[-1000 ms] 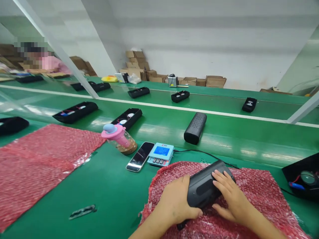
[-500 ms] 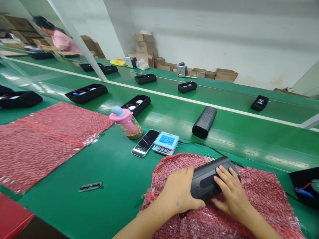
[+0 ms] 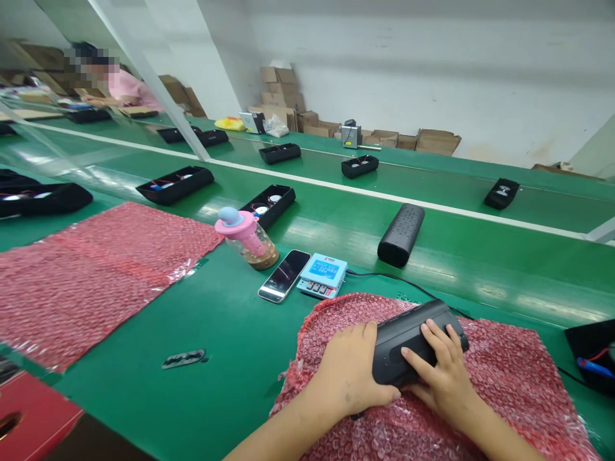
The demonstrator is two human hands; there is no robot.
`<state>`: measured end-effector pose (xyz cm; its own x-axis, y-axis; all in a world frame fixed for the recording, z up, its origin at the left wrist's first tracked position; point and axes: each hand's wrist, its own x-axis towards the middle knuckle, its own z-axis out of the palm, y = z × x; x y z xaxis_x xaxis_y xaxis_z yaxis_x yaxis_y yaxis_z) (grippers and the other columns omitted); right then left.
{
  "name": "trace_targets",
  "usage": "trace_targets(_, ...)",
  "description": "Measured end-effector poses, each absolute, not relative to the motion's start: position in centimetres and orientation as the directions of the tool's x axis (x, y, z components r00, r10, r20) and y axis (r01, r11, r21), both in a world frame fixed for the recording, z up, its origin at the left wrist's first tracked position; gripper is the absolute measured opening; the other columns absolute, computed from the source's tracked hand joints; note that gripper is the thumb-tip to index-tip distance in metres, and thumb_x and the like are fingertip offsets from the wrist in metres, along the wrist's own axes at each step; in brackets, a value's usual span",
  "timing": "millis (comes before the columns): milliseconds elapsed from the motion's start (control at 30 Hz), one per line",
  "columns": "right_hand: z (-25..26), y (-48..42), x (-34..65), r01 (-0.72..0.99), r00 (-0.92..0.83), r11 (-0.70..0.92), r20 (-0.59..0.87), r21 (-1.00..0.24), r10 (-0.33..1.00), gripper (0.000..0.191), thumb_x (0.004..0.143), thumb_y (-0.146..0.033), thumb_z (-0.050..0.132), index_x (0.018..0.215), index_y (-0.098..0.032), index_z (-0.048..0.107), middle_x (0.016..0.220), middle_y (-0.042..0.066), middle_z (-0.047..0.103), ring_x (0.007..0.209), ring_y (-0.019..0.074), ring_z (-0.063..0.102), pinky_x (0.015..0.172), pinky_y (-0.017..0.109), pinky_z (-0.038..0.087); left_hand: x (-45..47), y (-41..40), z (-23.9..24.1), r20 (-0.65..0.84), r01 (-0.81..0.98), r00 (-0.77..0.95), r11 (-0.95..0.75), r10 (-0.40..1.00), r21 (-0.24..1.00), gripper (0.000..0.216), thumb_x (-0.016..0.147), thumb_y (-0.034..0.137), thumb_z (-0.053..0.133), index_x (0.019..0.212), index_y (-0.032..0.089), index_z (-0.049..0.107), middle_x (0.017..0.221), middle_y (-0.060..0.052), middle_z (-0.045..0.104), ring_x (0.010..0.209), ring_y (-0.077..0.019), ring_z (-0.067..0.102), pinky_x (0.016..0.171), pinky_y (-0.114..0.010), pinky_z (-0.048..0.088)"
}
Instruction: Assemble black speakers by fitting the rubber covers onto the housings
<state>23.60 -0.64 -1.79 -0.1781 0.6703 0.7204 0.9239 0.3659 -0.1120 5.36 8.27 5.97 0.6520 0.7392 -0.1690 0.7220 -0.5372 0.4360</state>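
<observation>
A black speaker housing (image 3: 408, 339) lies tilted over a sheet of red bubble wrap (image 3: 509, 378) in front of me. My left hand (image 3: 353, 365) wraps round its left end, thumb along the near side. Across its right part my right hand (image 3: 442, 365) grips, fingers on top and thumb underneath. Just beyond the wrap sits a light-blue tester (image 3: 324, 272) with a lit screen and a black cable. Beside it lies a smartphone (image 3: 284, 275). A small dark strip (image 3: 184, 358) rests on the green table to the left.
A cup with a pink lid (image 3: 247, 237) stands by the phone. Another black speaker (image 3: 402, 234) and several open housings (image 3: 175, 184) lie along the green line. More bubble wrap (image 3: 110, 269) is at left. A person in pink (image 3: 129, 86) sits far left; a slanted white post (image 3: 158, 83) rises nearby.
The right hand's fingers have shifted slightly on the speaker housing, the index finger reaching further left. Both hands still hold it. The view has moved slightly.
</observation>
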Motion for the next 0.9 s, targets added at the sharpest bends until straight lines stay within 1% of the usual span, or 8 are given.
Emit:
trace_targets(100,-2.3,-0.7,23.9,0.932,-0.194,0.353,0.722,-0.075,0.664,0.035,0.082,-0.038,0.06,0.111,-0.019,0.055,0.127,0.016,0.044,0.126,0.0322,0.034,0.105,0.055,0.02,5.1,8.1,5.6,-0.119,0.683,0.69,-0.588,0.714,0.433,0.089,0.052,0.049,0.073,0.127,0.012,0.045,0.123,-0.015,0.053,0.11,-0.0322,0.05,0.097,-0.047,0.038)
trace_targets(167,-2.5,-0.7,24.1,0.936,-0.231,0.351,0.703,-0.029,0.673,0.039,0.082,-0.036,0.059,0.113,-0.013,0.051,0.124,0.019,0.047,0.126,0.0326,0.034,0.105,0.054,0.021,4.7,8.2,5.3,-0.065,0.621,0.744,-0.653,0.664,0.433,0.091,0.055,0.049,0.073,0.132,0.014,0.04,0.129,-0.015,0.049,0.115,-0.0316,0.046,0.101,-0.047,0.035)
trace_targets(333,-2.3,-0.5,24.5,0.936,-0.267,0.351,0.697,0.023,0.666,0.044,0.08,-0.039,0.062,0.113,-0.013,0.051,0.123,0.019,0.049,0.124,0.0335,0.037,0.104,0.053,0.024,3.8,8.5,4.7,0.06,0.463,0.849,-0.794,0.525,0.394,0.066,0.065,0.046,0.071,0.125,0.03,0.05,0.137,-0.014,0.042,0.121,-0.0318,0.043,0.1,-0.05,0.035)
trace_targets(433,-2.0,-0.3,24.4,0.934,-0.265,0.358,0.709,0.02,0.653,0.046,0.078,-0.041,0.063,0.113,-0.014,0.052,0.122,0.019,0.05,0.122,0.0338,0.039,0.103,0.053,0.025,3.5,8.2,4.5,0.092,0.45,0.852,-0.811,0.515,0.373,0.054,0.072,0.043,0.064,0.123,0.027,0.053,0.137,-0.013,0.042,0.122,-0.0317,0.043,0.101,-0.05,0.035)
trace_targets(533,-1.9,-0.3,24.3,0.931,-0.263,0.365,0.712,0.01,0.651,0.043,0.079,-0.039,0.063,0.111,-0.013,0.053,0.121,0.02,0.05,0.123,0.034,0.038,0.103,0.052,0.024,3.4,7.5,4.3,0.12,0.456,0.847,-0.824,0.518,0.335,0.053,0.076,0.045,0.058,0.125,0.026,0.05,0.138,-0.014,0.041,0.124,-0.0343,0.041,0.099,-0.053,0.037)
trace_targets(667,-2.0,-0.3,24.3,0.931,-0.256,0.365,0.714,0.001,0.651,0.041,0.079,-0.039,0.062,0.11,-0.013,0.054,0.12,0.02,0.05,0.123,0.0339,0.038,0.104,0.052,0.023,3.7,6.5,3.7,0.176,0.451,0.854,-0.866,0.489,0.216,0.055,0.078,0.051,0.054,0.126,0.025,0.048,0.139,-0.02,0.037,0.122,-0.0414,0.039,0.092,-0.06,0.04)
trace_targets(800,-2.1,-0.4,24.1,0.932,-0.241,0.362,0.717,-0.017,0.654,0.037,0.082,-0.037,0.058,0.11,-0.014,0.054,0.121,0.02,0.049,0.125,0.0337,0.036,0.103,0.054,0.023,4.4,5.8,3.0,0.219,0.489,0.844,-0.87,0.489,0.06,0.047,0.078,0.045,0.056,0.118,0.02,0.053,0.135,-0.026,0.039,0.119,-0.0463,0.041,0.086,-0.063,0.042)
trace_targets(900,-2.2,-0.6,24.0,0.936,-0.233,0.352,0.717,-0.019,0.657,0.034,0.083,-0.036,0.056,0.11,-0.015,0.054,0.123,0.019,0.048,0.124,0.0338,0.037,0.102,0.055,0.025,4.8,5.4,2.7,0.252,0.502,0.838,-0.865,0.484,-0.009,0.04,0.078,0.038,0.058,0.113,0.02,0.053,0.132,-0.026,0.043,0.117,-0.0461,0.043,0.084,-0.062,0.043)
